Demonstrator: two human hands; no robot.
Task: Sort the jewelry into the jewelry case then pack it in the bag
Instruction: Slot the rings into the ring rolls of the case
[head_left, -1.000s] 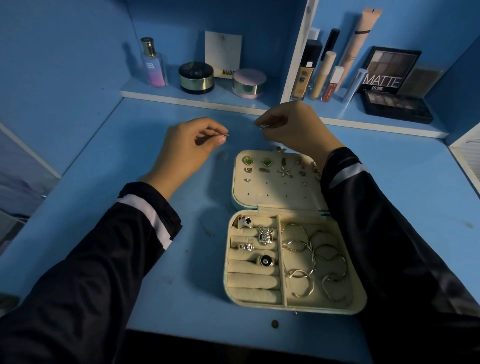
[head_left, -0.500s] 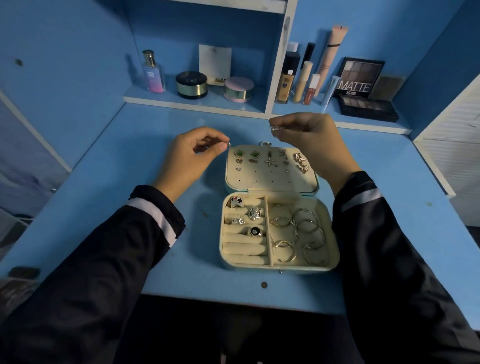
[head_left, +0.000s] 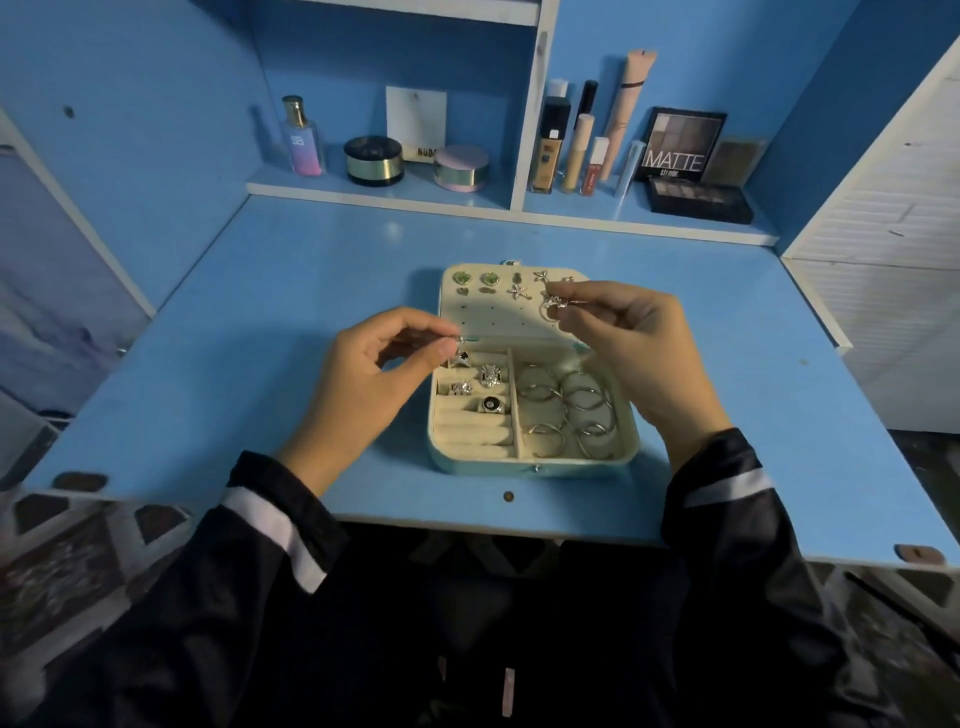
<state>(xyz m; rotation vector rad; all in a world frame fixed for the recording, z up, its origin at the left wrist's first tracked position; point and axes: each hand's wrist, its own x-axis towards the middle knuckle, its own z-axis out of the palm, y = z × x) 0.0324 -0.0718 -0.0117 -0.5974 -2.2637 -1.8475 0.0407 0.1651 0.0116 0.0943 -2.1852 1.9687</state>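
Note:
An open cream jewelry case (head_left: 629, 441) lies on the blue desk (head_left: 260, 322). Its lid holds earrings (head_left: 488, 280); the base holds rings (head_left: 490, 375) on the left and silver hoops (head_left: 566, 400) on the right. My left hand (head_left: 374, 384) pinches a tiny silver piece (head_left: 460, 339) between thumb and forefinger at the case's left edge. Over the lid's right side, my right hand (head_left: 639, 358) pinches a small silver earring (head_left: 551, 305). No bag is in view.
A shelf (head_left: 374, 195) behind the desk carries a perfume bottle (head_left: 301, 137), two round compacts (head_left: 373, 160), a white card, foundation and concealer tubes (head_left: 576, 150) and eyeshadow palettes (head_left: 698, 200). A white louvred panel (head_left: 893, 270) stands at right. The desk's front edge is near my body.
Both hands have come back toward me from beyond the case, so they now hover over it, still pinching their small pieces. The camera view has pulled back and tilted up.

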